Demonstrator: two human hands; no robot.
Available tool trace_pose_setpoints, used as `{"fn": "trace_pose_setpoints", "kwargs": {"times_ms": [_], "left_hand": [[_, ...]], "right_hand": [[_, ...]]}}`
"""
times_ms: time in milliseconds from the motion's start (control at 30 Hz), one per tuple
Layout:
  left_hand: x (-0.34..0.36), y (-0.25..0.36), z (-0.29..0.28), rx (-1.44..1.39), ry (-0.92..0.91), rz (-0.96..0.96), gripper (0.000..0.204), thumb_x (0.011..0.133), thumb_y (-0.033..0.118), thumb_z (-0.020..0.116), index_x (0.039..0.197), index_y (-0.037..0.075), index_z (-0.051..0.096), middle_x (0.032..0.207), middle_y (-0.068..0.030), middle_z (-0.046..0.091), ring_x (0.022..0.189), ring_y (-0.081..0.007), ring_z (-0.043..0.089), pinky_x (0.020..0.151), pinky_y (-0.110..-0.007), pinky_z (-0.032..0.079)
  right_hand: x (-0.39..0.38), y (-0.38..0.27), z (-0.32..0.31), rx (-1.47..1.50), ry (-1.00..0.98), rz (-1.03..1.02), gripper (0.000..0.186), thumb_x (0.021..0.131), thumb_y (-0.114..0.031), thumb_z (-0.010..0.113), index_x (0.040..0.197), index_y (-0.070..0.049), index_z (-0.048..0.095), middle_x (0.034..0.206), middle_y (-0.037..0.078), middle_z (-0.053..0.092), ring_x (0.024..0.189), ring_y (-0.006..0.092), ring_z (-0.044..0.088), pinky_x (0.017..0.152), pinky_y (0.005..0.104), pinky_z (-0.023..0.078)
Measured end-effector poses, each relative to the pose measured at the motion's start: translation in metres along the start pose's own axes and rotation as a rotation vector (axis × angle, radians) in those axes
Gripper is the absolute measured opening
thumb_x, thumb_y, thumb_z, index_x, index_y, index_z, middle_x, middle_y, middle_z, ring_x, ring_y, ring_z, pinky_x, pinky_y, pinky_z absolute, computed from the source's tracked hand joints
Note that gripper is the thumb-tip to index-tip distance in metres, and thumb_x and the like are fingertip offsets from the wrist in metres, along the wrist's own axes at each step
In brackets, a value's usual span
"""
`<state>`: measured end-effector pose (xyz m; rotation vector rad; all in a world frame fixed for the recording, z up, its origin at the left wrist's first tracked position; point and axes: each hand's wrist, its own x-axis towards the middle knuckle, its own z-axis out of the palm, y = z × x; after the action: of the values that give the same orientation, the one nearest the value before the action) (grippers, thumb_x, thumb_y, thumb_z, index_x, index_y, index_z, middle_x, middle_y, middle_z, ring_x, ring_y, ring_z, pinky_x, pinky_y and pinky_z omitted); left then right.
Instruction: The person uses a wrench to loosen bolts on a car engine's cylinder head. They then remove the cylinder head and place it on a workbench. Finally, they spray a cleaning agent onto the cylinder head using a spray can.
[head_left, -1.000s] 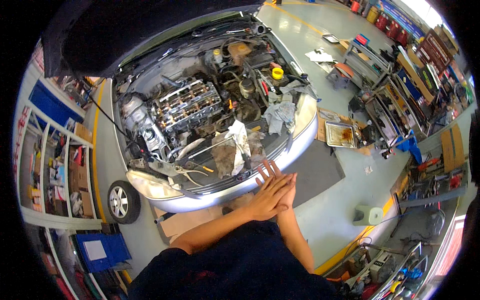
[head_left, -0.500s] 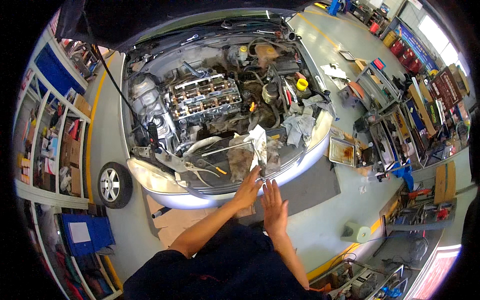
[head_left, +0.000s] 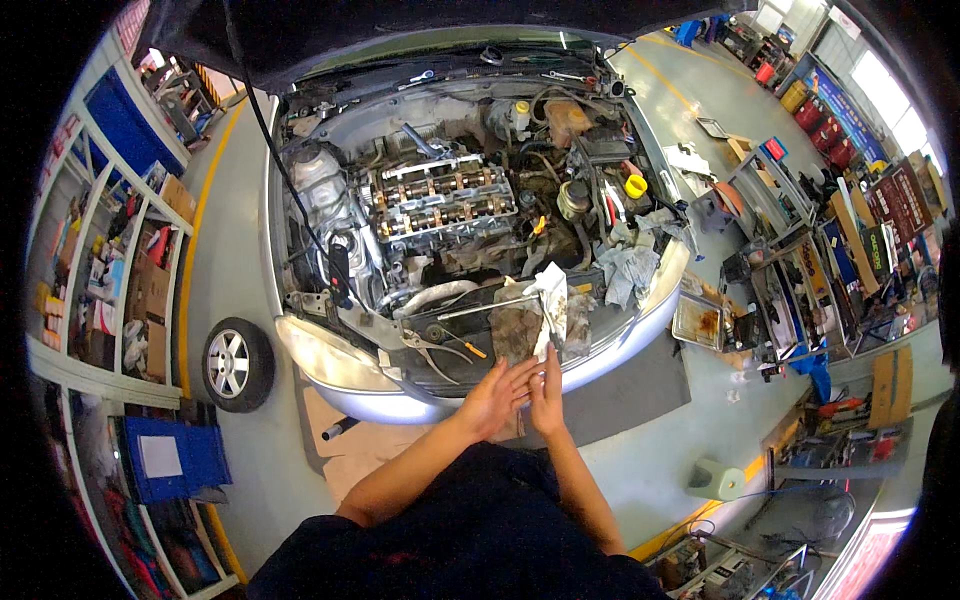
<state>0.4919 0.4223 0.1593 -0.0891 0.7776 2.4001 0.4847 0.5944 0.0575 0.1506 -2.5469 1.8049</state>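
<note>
At the front edge of the car's engine bay, my left hand [head_left: 488, 403] is open, palm turned inward and fingers stretched toward my right hand [head_left: 547, 402]. The right hand is upright beside it with fingers extended; they overlap or touch the left fingertips. I see nothing held in either hand. Just beyond the fingertips lies a crumpled, dark-smudged white paper [head_left: 552, 300]. It rests on a brown, stained rag [head_left: 508, 328]. A long metal rod [head_left: 480, 309] reaches left from the paper. Left of the hands lie long-handled pliers [head_left: 432, 347] and a tool with an orange handle [head_left: 475, 350].
The opened engine [head_left: 445, 205] shows its camshafts. Grey rags [head_left: 630, 270] lie at the bay's front right, near a yellow cap [head_left: 635, 187]. A wheel [head_left: 237, 364] stands on the floor at left. A metal tray [head_left: 697, 322] and shelving are at right.
The hands have come together; the right hand's spread fingers have drawn closer to each other and to the left hand. The whole view has shifted, so the car sits further right.
</note>
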Motion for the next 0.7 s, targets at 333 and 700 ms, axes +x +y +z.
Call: {"fn": "trace_pose_setpoints", "kwargs": {"times_ms": [333, 700], "left_hand": [[0.023, -0.028, 0.025, 0.023, -0.413, -0.213, 0.081, 0.107, 0.06, 0.043, 0.156, -0.005, 0.043, 0.151, -0.028, 0.056, 0.133, -0.0404, 0.06, 0.116, -0.051, 0.044], [0.117, -0.125, 0.048, -0.055, -0.593, -0.81, 0.076, 0.11, 0.057, 0.042, 0.15, -0.007, 0.049, 0.135, -0.027, 0.066, 0.123, -0.0363, 0.068, 0.108, -0.047, 0.052]], "right_hand": [[-0.038, 0.054, -0.027, 2.035, -0.406, 0.408, 0.084, 0.106, -0.072, 0.036, 0.162, -0.009, 0.038, 0.154, 0.021, 0.051, 0.124, 0.0285, 0.061, 0.101, 0.0415, 0.054], [-0.091, -0.033, -0.155, 1.713, -0.165, 0.467, 0.089, 0.104, -0.075, 0.032, 0.157, -0.005, 0.046, 0.15, 0.016, 0.059, 0.132, 0.027, 0.062, 0.103, 0.0416, 0.055]]}}
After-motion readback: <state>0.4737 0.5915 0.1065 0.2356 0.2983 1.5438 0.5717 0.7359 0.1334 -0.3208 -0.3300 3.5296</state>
